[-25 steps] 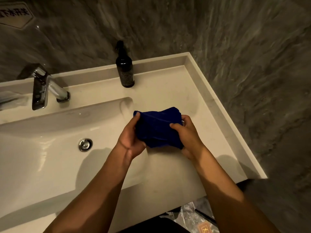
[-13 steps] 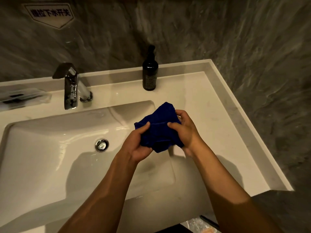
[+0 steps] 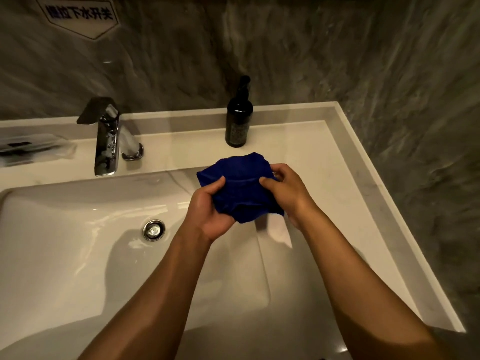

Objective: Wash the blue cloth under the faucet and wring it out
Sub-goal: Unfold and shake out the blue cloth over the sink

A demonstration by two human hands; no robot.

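Note:
A bunched dark blue cloth (image 3: 242, 185) hangs over the right end of the white sink basin (image 3: 65, 255). My left hand (image 3: 210, 211) grips its left and lower part, thumb on top. My right hand (image 3: 287, 189) pinches its right side. The chrome faucet (image 3: 106, 144) stands at the back left, well apart from the cloth, and no water runs from it. The round drain plug (image 3: 154, 229) lies in the basin, left of my left wrist.
A dark pump bottle (image 3: 238, 118) stands on the counter behind the cloth. A clear soap dish (image 3: 31, 148) sits at the far left. The counter's raised rim (image 3: 405, 216) runs along the right, against a grey stone wall with a sign (image 3: 79, 14).
Both hands have carried the cloth from the counter to the left, over the basin's right end, and regripped it. The view has tilted up and left, showing more of the faucet and wall sign.

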